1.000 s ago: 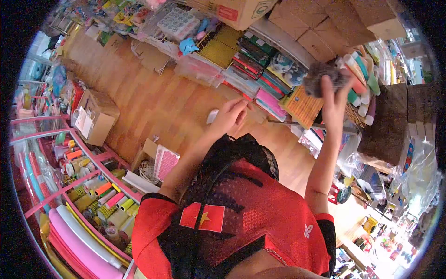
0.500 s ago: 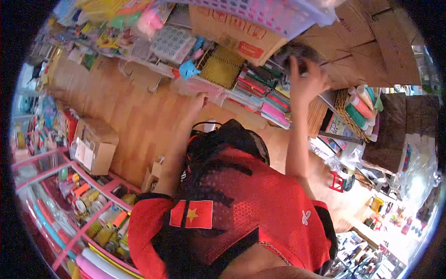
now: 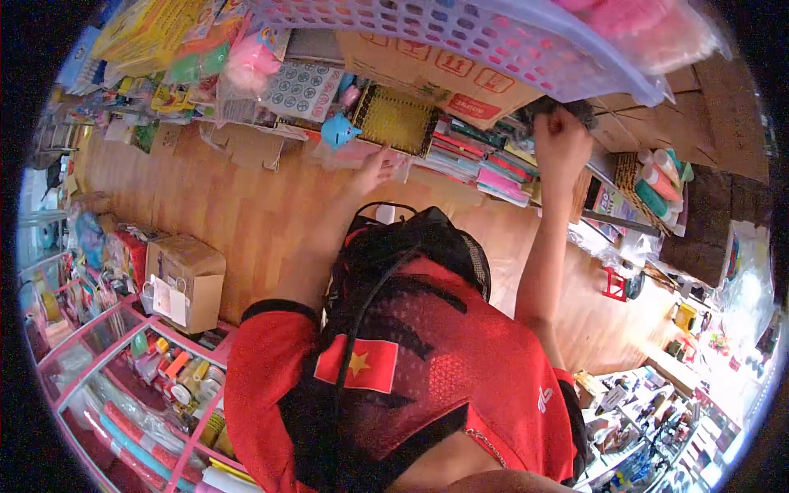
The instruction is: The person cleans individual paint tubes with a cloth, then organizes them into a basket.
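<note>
Your right hand is curling tightly around a dark, fuzzy bundle, which is sitting just right of the cardboard carton. Your left hand is hovering below the carton, fingers loosely spread, near the blue figurine. A lavender basket is overhanging the carton.

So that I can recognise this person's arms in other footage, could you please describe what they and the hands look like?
Both sleeves are short and red; the left sleeve ends in a black band, and the right sleeve has black on it. The forearms are bare. The left hand and right hand wear no gloves.
</note>
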### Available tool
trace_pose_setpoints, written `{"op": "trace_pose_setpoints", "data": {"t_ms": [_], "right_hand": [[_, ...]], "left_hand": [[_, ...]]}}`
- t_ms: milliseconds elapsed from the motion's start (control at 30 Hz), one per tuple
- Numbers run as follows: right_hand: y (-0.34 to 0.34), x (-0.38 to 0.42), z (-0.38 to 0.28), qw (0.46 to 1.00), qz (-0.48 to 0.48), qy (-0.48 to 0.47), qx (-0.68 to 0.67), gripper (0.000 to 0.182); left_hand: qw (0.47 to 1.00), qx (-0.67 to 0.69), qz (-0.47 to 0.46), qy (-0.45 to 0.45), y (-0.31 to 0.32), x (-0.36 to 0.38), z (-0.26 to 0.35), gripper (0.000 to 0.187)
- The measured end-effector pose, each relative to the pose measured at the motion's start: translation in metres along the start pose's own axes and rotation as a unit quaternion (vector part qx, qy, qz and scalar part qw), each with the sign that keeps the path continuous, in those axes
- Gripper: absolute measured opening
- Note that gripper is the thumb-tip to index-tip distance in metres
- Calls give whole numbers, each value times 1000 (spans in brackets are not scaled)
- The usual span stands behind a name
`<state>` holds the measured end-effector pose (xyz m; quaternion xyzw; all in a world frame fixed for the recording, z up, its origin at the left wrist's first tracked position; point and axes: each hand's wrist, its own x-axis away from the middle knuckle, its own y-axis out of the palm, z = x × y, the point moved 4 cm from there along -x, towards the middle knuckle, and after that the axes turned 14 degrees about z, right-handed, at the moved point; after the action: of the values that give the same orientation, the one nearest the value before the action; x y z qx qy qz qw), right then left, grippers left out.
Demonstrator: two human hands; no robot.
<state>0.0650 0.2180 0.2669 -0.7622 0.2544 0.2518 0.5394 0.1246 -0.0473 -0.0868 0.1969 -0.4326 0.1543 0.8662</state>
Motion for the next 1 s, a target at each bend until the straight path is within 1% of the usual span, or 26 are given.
{"op": "trace_pose_setpoints", "data": {"t_ms": [33, 67, 133, 167, 200, 233, 267, 300, 333, 400, 467, 533, 600, 633, 700, 867, 933, 967, 1000], "right_hand": [[6, -1, -2, 1000, -2, 2, 3, 20], [9, -4, -9, 1000, 11, 10, 20, 20], [12, -5, -13, 999, 22, 15, 39, 21], [12, -6, -14, 999, 19, 11, 38, 22], [12, -6, -14, 999, 15, 7, 37, 24], [11, -6, -15, 999, 13, 5, 39, 24], [9, -4, -17, 1000, 2, 9, -14, 23], [8, -2, -19, 998, -9, 14, -68, 22], [7, 1, -19, 998, -14, 14, -67, 22], [1, 6, -19, 990, 29, 11, -138, 23], [-5, 12, -21, 989, 32, 9, -142, 24], [-5, 15, -23, 988, 34, 8, -148, 25], [-4, 15, -25, 986, 46, -29, -158, 27], [-2, 15, -26, 986, 42, -32, -160, 27], [-2, 13, -32, 985, 81, -90, -122, 28], [2, 17, -27, 989, 63, -77, -110, 30], [1, 19, -28, 988, 58, -79, -116, 32], [0, 19, -29, 989, 57, -66, -122, 33], [1, 19, -29, 989, 57, -52, -128, 34]], "left_hand": [[1000, 4, -19, 13, 5, -9, 1, 56], [1000, 2, -21, 10, 10, -23, 0, 56], [996, 47, 58, -52, 13, -63, -11, 52], [996, 49, 56, -55, 9, -100, -25, 52], [997, 64, 43, -29, 1, -144, -44, 48], [996, 80, 31, -3, -3, -164, -54, 43], [996, 82, 31, -6, 3, -145, -48, 43], [990, 132, 29, 26, 16, -105, -28, 39], [981, 181, 28, 58, 22, -78, -16, 35], [982, 182, 18, 49, 19, -89, -26, 34], [982, 183, 6, 46, 21, -91, -25, 33], [985, 167, 37, 30, 21, -69, -17, 32], [984, 171, 42, 33, 18, -61, -21, 33], [984, 171, 45, 36, 16, -57, -23, 33], [983, 172, 53, 43, 11, -50, -28, 34], [979, 182, 73, 59, -5, -40, -44, 36], [983, 172, 62, 17, -17, -47, -73, 41], [982, 175, 64, 17, -23, -40, -75, 41], [981, 175, 81, -24, -30, -32, -80, 40]]}}
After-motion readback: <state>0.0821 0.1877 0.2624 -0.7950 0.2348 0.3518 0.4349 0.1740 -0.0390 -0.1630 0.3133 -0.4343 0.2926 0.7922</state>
